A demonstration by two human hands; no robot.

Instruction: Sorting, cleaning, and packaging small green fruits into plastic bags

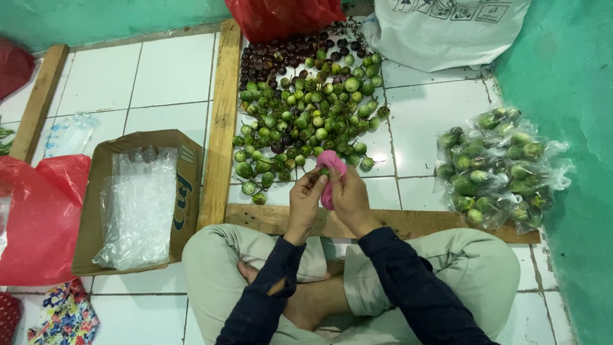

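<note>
Box (137, 198) left of fruit pile (306, 108) — bagged fruit (498, 166) right.

Dark navy sleeves (408, 281), pale khaki trousers (472, 262)

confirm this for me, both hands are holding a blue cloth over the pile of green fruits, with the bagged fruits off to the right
Not quite: the cloth is pink, not blue, as the head view shows. The rest holds: the left hand and right hand both hold it at the near edge of the pile of green fruits, and the bagged fruits lie off to the right.
</note>
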